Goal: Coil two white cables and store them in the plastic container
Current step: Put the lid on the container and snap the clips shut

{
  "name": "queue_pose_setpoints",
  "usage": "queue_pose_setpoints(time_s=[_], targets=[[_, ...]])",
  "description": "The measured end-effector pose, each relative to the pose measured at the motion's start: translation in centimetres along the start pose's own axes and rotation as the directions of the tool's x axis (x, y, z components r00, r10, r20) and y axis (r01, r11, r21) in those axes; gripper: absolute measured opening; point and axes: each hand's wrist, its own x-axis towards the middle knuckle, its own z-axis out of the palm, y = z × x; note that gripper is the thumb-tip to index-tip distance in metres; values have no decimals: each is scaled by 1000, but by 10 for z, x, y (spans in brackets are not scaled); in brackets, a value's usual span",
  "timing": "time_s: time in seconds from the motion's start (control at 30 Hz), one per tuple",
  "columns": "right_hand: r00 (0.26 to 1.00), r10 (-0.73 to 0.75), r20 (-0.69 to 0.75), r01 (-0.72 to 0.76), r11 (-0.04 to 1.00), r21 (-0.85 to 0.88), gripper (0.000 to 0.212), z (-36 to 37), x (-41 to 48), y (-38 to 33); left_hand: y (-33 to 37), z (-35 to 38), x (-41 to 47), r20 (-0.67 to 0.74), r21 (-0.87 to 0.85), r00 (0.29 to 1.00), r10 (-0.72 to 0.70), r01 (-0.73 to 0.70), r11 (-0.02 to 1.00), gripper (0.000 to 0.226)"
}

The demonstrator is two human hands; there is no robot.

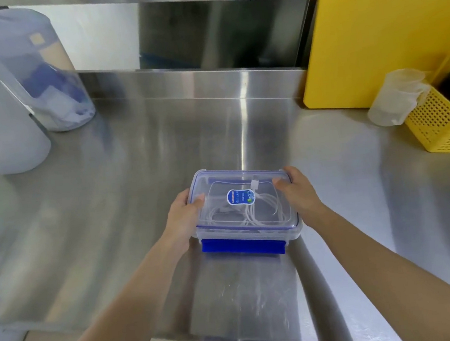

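We hold the lidded plastic container (pixel 246 209) on the counter (pixel 111 210), left hand (pixel 184 216) and right hand (pixel 299 190) each in a grip on its ends; white cables (pixel 250 212) lie coiled inside.

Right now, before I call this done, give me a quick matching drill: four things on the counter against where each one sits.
Things:
1. white cables
2. blue latch
3. yellow basket
4. hands, left and right

Places:
A. far right of the counter
B. on the short ends of the plastic container
C. under the clear lid
D. on the container's near side

Pairs: 1-C, 2-D, 3-A, 4-B
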Motion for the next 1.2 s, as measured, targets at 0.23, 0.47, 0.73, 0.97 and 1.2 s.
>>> queue_pose_setpoints(time_s=[0.23,0.47,0.73,0.97,1.2], targets=[[999,34,-36,-33,999,41,30,3,-5,8,0,-3,4,33,158,999,-17,11,987,36],[1000,7,-19,-7,1000,5,21,4,-7,11,-9,-4,8,76,190,997,19,-33,981,29],[986,134,101,-140,989,53,36,-12,6,0,10,-14,29,130,148,991,-44,25,989,33],[940,224,259,-222,974,-37,31,-19,28,-16,29,-7,60,336,80,921,-199,183,980,48],[938,91,335,-163,967,193,13,-22,44,-5,28,1,71,315,0,944,-100,106,994,29]])
